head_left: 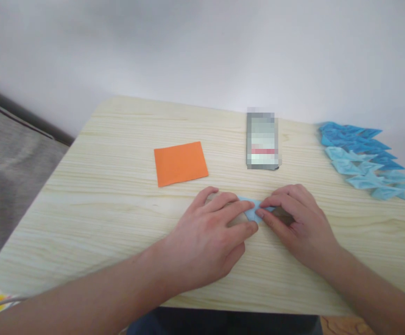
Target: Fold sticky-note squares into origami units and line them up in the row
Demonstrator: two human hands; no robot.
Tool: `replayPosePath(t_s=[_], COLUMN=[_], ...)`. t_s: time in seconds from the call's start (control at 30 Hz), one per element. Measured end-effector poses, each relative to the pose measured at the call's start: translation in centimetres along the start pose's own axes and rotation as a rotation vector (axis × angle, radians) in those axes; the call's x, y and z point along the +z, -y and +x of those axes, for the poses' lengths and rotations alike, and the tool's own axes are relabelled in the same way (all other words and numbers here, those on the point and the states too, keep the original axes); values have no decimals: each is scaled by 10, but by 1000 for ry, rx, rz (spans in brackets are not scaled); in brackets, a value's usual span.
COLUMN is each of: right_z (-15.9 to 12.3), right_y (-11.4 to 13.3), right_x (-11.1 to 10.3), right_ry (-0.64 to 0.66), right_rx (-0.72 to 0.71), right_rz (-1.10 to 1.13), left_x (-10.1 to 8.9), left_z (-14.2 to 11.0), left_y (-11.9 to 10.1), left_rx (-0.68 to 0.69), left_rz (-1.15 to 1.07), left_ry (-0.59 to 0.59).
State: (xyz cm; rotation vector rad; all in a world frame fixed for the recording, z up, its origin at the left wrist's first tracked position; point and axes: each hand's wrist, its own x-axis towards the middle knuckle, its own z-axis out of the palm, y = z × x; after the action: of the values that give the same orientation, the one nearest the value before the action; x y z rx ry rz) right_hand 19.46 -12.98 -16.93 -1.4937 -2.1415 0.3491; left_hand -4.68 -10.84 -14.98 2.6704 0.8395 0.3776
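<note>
A small piece of folded light blue paper (253, 214) lies on the wooden table between my hands, partly covered by fingers. My left hand (218, 228) rests over its left side with fingers spread, the fingertips pressing it against the tabletop. On the right, my right hand (300, 218) pinches the paper's edge between thumb and index finger. The fingers hide much of the paper's outline.
An orange sheet of paper (181, 164) lies beyond my left hand. A phone with a blurred screen (263, 140) is near the wall. Several folded blue paper pieces (355, 139) sit in rows at the table's (94, 209) right end. Grey fabric (14, 158) is at left.
</note>
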Motion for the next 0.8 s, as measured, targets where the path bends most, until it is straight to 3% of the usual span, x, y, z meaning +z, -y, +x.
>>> replayPosePath(t_s=[0.57, 0.8], right_z=[1, -7], right_y=[-2, -16], right_x=[5, -4], right_ry=[-1, -19], right_rx=[12, 3], right_rz=[-32, -41], left_x=[3, 5], left_z=[-3, -5], left_y=[-10, -13], left_rx=[-5, -19], left_rz=[84, 111], left_ry=[12, -5])
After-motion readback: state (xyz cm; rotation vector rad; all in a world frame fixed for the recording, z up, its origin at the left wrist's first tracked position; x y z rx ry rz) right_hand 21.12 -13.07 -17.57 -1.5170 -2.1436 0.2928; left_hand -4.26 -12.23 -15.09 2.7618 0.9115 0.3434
